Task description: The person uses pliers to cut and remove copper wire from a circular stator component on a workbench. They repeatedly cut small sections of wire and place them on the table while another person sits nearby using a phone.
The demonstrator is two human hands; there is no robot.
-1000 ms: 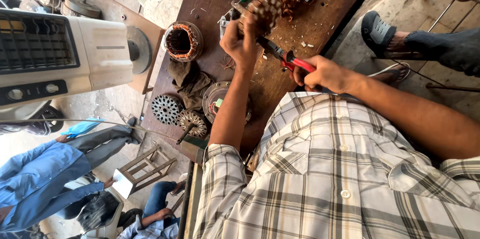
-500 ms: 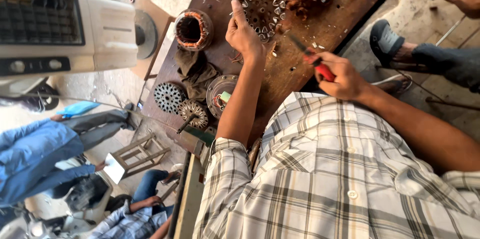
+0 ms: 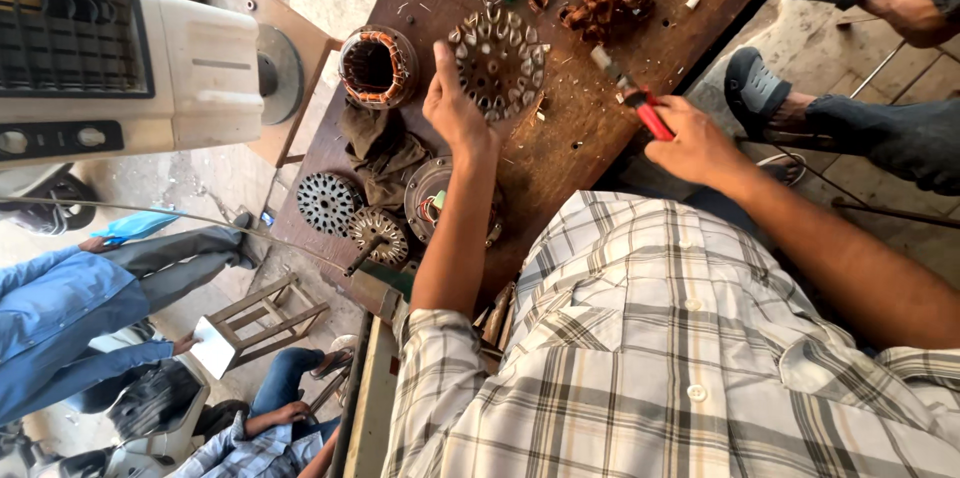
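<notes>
A scarred wooden workbench (image 3: 560, 153) is littered with wire scraps. The round slotted motor core (image 3: 497, 63) lies flat, steadied by the left hand (image 3: 455, 113), fingers spread against its rim — likely heavy, stiff, best gripped at the edge. Red-handled pliers (image 3: 632, 98) are clenched in the right hand (image 3: 697, 143).

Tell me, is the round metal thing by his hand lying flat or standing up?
Lying flat: the round slotted core shows its whole face on the wooden table.
</notes>
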